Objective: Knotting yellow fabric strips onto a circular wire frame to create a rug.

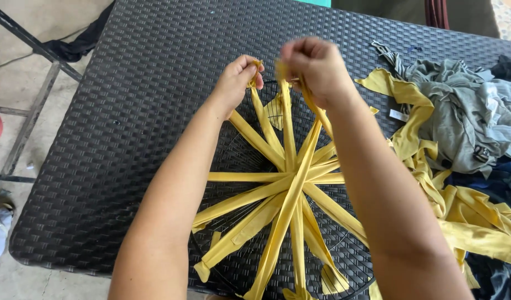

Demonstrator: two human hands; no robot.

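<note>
A round black wire frame (233, 150) lies on a dark woven table (144, 83). Several yellow fabric strips (288, 189) stretch across it like spokes and cross at its middle. My left hand (238, 78) pinches the end of one yellow strip at the frame's far rim. My right hand (316, 66) is closed on another yellow strip end just beside it, also at the far rim. Both forearms reach over the frame and hide parts of it.
A heap of yellow fabric strips (466, 216) and grey and dark clothes (466, 111) lies on the table's right side. A metal stand (39, 105) and bare floor show to the left of the table.
</note>
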